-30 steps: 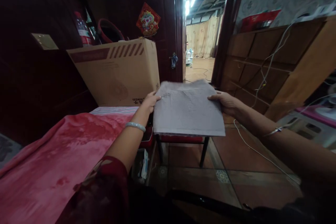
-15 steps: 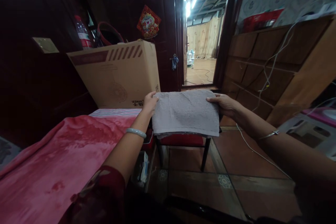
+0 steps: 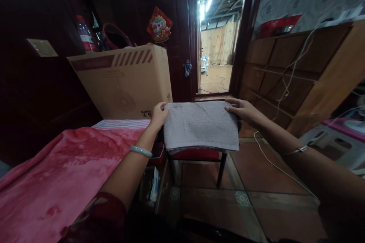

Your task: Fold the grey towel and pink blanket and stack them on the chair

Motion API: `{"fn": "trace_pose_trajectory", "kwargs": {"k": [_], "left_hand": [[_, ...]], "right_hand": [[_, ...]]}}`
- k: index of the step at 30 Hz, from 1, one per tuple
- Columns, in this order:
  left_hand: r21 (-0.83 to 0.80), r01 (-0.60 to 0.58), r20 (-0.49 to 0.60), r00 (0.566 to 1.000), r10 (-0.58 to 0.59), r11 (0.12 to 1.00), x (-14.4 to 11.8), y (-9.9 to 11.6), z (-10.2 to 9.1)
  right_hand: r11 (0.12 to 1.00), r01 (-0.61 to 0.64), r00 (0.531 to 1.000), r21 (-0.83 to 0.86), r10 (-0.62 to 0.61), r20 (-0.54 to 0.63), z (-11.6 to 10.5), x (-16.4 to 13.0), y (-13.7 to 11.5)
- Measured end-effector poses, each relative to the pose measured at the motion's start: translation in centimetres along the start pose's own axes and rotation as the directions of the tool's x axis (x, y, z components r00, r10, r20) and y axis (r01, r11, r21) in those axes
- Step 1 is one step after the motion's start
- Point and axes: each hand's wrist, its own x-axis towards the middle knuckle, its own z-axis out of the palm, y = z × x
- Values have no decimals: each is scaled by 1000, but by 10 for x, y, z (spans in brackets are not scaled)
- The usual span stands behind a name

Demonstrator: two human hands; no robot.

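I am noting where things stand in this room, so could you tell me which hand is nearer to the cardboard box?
Left. The left hand grips the grey towel's left corner just below the cardboard box; the right hand rests on the opposite corner, farther away.

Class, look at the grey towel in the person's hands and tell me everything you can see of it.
The grey terry-cloth towel is folded into a flat rectangle, with layered edges showing along its near side. It lies spread over a small red-topped stool with dark legs. The left hand grips its far left corner and the right hand rests on its far right corner. Its surface looks soft, nubbly and slightly creased.
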Motion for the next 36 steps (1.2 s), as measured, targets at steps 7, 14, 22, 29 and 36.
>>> {"fn": "trace_pose_trajectory", "kwargs": {"k": [7, 14, 22, 29, 36], "left_hand": [[381, -460, 192, 888, 418, 802, -11, 29, -6], [453, -624, 521, 765, 379, 637, -22, 28, 17], [435, -629, 481, 767, 424, 645, -20, 17, 21], [427, -648, 498, 751, 434, 630, -20, 16, 20], [452, -656, 562, 736, 377, 605, -18, 22, 15]], "right_hand": [[639, 433, 829, -636, -559, 2, 16, -12, -43], [548, 629, 775, -551, -494, 394, 57, 6, -44], [567, 631, 774, -530, -509, 377, 54, 7, -38], [577, 623, 780, -529, -506, 367, 56, 6, -37], [551, 624, 777, -555, -512, 365, 57, 6, -38]]}}
